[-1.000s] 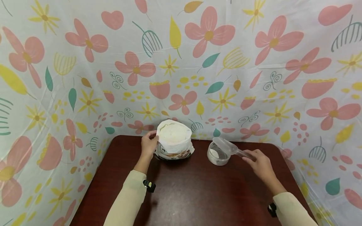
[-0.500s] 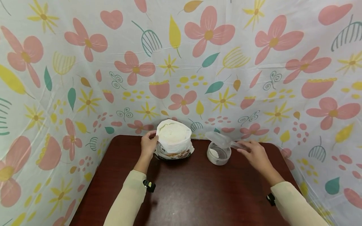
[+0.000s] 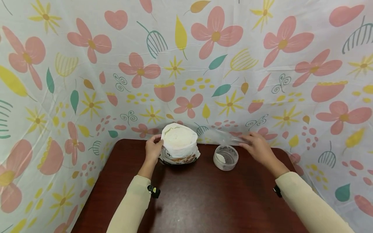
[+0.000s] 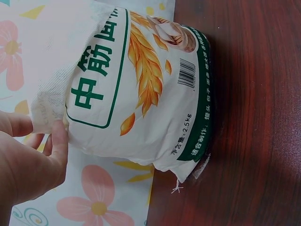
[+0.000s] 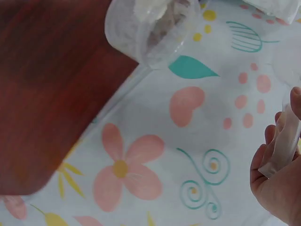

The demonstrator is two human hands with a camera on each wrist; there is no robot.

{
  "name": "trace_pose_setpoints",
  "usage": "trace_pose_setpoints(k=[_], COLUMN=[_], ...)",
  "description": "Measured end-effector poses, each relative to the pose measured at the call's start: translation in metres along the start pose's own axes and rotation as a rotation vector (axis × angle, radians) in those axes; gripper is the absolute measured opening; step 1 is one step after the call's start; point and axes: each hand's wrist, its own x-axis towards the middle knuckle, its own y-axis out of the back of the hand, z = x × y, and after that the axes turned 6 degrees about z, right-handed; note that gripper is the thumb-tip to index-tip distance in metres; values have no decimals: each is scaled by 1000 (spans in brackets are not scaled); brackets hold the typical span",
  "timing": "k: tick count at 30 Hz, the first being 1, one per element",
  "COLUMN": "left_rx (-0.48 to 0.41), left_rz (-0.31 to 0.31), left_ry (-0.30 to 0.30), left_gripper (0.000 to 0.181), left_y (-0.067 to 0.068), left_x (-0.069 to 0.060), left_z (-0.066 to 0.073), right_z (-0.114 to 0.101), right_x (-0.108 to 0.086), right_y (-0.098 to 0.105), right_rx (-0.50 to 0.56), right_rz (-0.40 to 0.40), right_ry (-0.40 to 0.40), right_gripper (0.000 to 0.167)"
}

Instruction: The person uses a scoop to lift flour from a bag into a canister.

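Note:
My left hand (image 3: pixel 153 149) pinches the rolled-down rim of an open flour bag (image 3: pixel 180 150), thumb outside. White flour (image 3: pixel 177 137) fills the bag nearly to the rim. In the left wrist view the bag (image 4: pixel 164 108) shows a wheat picture and green lettering. My right hand (image 3: pixel 258 148) grips the handle of a clear plastic scoop (image 3: pixel 220 136), held raised behind the round clear container (image 3: pixel 225 166); the scoop is blurred, its contents unclear. A little flour (image 3: pixel 220 158) lies at the container's left side. The right wrist view shows the scoop's handle (image 5: pixel 284 146) inside my curled fingers.
Bag and container stand apart near the back edge of a dark reddish-brown table (image 3: pixel 198 200). A white curtain (image 3: pixel 186 81) with flower prints hangs right behind that edge and along both sides.
My right hand has moved the scoop up, back and left, from over the container towards the bag. My left hand stays at the bag's rim.

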Motion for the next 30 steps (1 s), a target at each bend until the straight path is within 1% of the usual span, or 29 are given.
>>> trace_pose_setpoints(k=[8,11,15,20,25,30], left_rx=[-7,-7,-19,-27,-24,-26], left_rz=[-4,-2,1,4,1,1], left_ry=[-8,-7,-9,-17,-17,-17], left_gripper=[32,32,31,31,31,30], left_y=[0,0,0,-1,0,0], left_x=[-2,-2,-2,-1,0,0], left_z=[0,0,1,0,-1,-2], right_z=[-14,-18,-23,-31,-41,-53], right_x=[28,40,55,74,92,106], right_y=[9,10,11,13,17,19], right_rx=[-51,-67,-84,-101,-151,-208], right_rz=[-53,-58,-60,-86,-110,-152], right_ry=[67,96,153,228,292,335], right_gripper=[31,32,33,31,27,29])
